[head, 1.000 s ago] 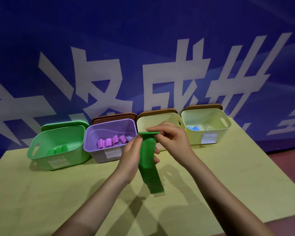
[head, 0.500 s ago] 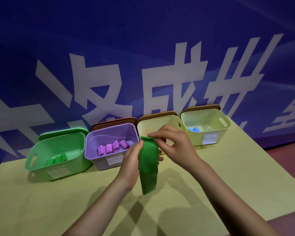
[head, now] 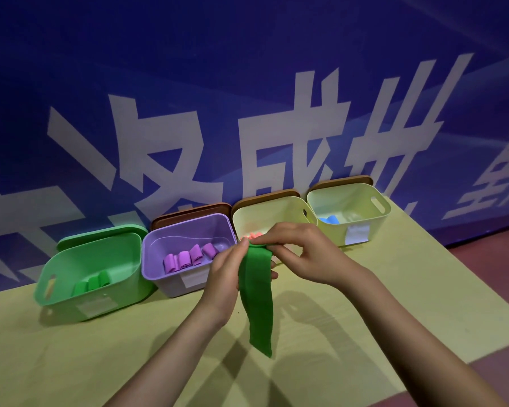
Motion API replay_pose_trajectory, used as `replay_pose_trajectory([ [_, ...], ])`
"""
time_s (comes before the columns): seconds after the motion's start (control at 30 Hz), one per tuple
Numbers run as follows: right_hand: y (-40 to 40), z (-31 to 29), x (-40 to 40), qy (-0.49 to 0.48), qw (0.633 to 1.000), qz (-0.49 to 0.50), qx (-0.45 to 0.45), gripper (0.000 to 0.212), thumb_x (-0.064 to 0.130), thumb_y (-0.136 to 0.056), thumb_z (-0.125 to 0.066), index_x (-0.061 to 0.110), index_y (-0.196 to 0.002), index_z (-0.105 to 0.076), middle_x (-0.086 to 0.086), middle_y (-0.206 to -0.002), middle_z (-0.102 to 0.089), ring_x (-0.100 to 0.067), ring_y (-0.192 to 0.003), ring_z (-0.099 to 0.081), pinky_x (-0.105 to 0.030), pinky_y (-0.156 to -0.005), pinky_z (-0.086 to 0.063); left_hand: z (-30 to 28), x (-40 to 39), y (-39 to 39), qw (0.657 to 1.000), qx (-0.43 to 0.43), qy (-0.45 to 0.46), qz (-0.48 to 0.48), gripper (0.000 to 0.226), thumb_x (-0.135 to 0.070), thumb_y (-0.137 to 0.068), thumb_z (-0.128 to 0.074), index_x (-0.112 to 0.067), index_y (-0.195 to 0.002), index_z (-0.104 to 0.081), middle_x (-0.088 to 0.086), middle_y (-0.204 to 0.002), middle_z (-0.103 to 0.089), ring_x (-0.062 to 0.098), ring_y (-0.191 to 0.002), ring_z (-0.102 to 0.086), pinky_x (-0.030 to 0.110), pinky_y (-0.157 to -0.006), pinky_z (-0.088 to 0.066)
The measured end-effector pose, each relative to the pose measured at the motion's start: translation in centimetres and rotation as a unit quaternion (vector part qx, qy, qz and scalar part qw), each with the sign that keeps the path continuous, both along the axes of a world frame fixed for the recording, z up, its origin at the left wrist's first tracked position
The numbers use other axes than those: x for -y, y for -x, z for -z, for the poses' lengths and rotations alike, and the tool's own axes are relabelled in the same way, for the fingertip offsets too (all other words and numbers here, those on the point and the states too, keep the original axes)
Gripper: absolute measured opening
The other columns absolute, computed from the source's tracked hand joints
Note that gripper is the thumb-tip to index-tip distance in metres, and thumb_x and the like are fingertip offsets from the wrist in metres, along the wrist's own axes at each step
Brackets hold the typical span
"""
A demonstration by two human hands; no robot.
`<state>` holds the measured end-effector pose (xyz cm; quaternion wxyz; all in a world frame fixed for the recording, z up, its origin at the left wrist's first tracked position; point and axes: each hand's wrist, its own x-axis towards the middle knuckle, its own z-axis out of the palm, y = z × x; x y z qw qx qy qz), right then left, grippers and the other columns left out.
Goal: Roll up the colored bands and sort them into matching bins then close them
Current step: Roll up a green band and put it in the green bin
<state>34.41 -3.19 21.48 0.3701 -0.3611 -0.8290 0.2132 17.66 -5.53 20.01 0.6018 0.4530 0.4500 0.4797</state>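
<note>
Since a second ago the green band (head: 257, 292) hangs shorter and more bowed, its top edge now turned over under the fingertips where before it was held flat and straight. Both hands sit above the middle of the yellow-green table (head: 423, 295), just near of the row of bins. The left hand (head: 225, 277) is raised with its wrist bent, thumb and fingers pinching the band's upper left edge. The right hand (head: 301, 254) arches over from the right, knuckles up, fingers curled down and clamped on the folded top of the band. Below the hands the band drops free in a gentle curve toward the near side, its lower end clear of the table as far as can be told.

Along the far edge stand four open bins, touching side by side. At the left is the green bin (head: 91, 277), with green rolls (head: 91, 283) inside. Next is the purple bin (head: 185, 254), holding purple rolls (head: 188, 257). A pale yellow bin (head: 265, 215) follows, with orange rolls (head: 252, 236) partly hidden by the right hand. Farthest right is another pale bin (head: 350, 212) with a blue roll (head: 329, 220). Lids (head: 188, 214) lean behind the bins against the blue banner wall (head: 247, 83).
</note>
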Motion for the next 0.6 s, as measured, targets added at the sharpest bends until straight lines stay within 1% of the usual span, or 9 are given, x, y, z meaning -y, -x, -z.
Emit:
replay_pose_trajectory([
  [0.07, -0.3, 0.1, 0.3, 0.068, 0.997, 0.005, -0.03, 0.03, 0.019, -0.093, -0.049, 0.016, -0.113, -0.07, 0.01, -0.097, -0.068, -0.003, -0.09, -0.062, -0.018, -0.08, -0.047, 0.1, 0.1, -0.1, 1.0, -0.024, -0.011, 0.006, 0.031, -0.026, -0.1, -0.038, -0.009, -0.103, -0.065, 0.008, -0.077, -0.073, 0.024, -0.068, -0.071, 0.032, -0.069, -0.056],
  [0.17, -0.2, 0.5, 0.8, 0.202, 0.967, 0.048, -0.147, 0.024, 0.022, -0.092, -0.058, 0.018, -0.113, -0.07, 0.001, -0.093, -0.071, -0.01, -0.086, -0.065, -0.028, -0.079, -0.053, 0.4, 0.2, -0.6, 0.996, -0.071, -0.043, 0.019, 0.027, -0.023, -0.101, -0.037, -0.019, -0.099, -0.063, -0.004, -0.076, -0.074, 0.014, -0.065, -0.07, 0.019, -0.06, -0.053],
  [0.23, -0.1, 0.9, 0.9, 0.23, 0.957, 0.073, -0.16, 0.019, 0.017, -0.09, -0.066, 0.018, -0.108, -0.071, -0.002, -0.088, -0.071, -0.012, -0.082, -0.065, -0.035, -0.08, -0.055, 0.3, 0.6, -1.1, 0.993, -0.103, -0.064, 0.014, 0.026, -0.023, -0.102, -0.037, -0.022, -0.095, -0.063, -0.004, -0.076, -0.072, 0.01, -0.066, -0.07, 0.016, -0.059, -0.052],
  [0.3, -0.2, 1.0, 1.1, 0.238, 0.956, 0.079, -0.152, 0.01, 0.012, -0.087, -0.068, 0.014, -0.096, -0.073, 0.0, -0.084, -0.072, -0.011, -0.079, -0.065, -0.034, -0.077, -0.054, 0.5, 0.8, -1.6, 0.988, -0.128, -0.082, 0.008, 0.028, -0.022, -0.102, -0.038, -0.022, -0.093, -0.064, 0.002, -0.079, -0.07, 0.013, -0.069, -0.069, 0.021, -0.059, -0.053],
  [0.37, -0.5, 0.9, 1.2, 0.245, 0.952, 0.087, -0.16, 0.004, 0.009, -0.086, -0.069, 0.01, -0.085, -0.072, 0.002, -0.077, -0.07, -0.008, -0.072, -0.063, -0.026, -0.07, -0.053, 0.9, 0.8, -2.0, 0.984, -0.148, -0.098, -0.002, 0.029, -0.026, -0.102, -0.041, -0.021, -0.089, -0.066, 0.012, -0.081, -0.068, 0.024, -0.076, -0.068, 0.035, -0.062, -0.053],
  [0.4, -0.7, 0.9, 1.3, 0.247, 0.951, 0.092, -0.161, 0.004, 0.008, -0.086, -0.069, 0.008, -0.083, -0.071, 0.003, -0.074, -0.068, -0.006, -0.068, -0.061, -0.022, -0.067, -0.05, 1.1, 0.8, -2.1, 0.982, -0.157, -0.106, -0.003, 0.031, -0.034, -0.1, -0.043, -0.018, -0.088, -0.067, 0.02, -0.083, -0.066, 0.033, -0.079, -0.064, 0.045, -0.067, -0.05],
  [0.47, -0.9, 1.0, 1.5, 0.245, 0.951, 0.102, -0.156, 0.006, 0.007, -0.085, -0.069, 0.005, -0.08, -0.069, 0.008, -0.065, -0.062, -0.001, -0.059, -0.054, -0.016, -0.059, -0.044, 1.5, 0.8, -2.4, 0.981, -0.163, -0.108, -0.001, 0.051, -0.054, -0.088, -0.046, -0.007, -0.089, -0.064, 0.032, -0.087, -0.059, 0.045, -0.084, -0.058, 0.056, -0.075, -0.047],
  [0.53, -1.1, 1.1, 1.6, 0.249, 0.951, 0.108, -0.147, 0.009, 0.006, -0.085, -0.069, 0.007, -0.076, -0.066, 0.014, -0.055, -0.055, 0.002, -0.052, -0.045, -0.012, -0.054, -0.037, 1.8, 0.8, -2.7, 0.982, -0.156, -0.102, -0.002, 0.052, -0.06, -0.081, -0.048, -0.012, -0.091, -0.066, 0.03, -0.088, -0.061, 0.046, -0.085, -0.059, 0.059, -0.078, -0.047],
  [0.6, -1.3, 1.2, 1.7, 0.249, 0.954, 0.104, -0.128, 0.013, 0.007, -0.085, -0.069, 0.01, -0.074, -0.064, 0.012, -0.055, -0.052, -0.001, -0.051, -0.041, -0.013, -0.053, -0.035, 1.9, 0.9, -3.0, 0.983, -0.152, -0.107, -0.012, 0.029, -0.049, -0.087, -0.052, -0.025, -0.088, -0.069, 0.019, -0.085, -0.066, 0.039, -0.083, -0.063, 0.051, -0.076, -0.05],
])
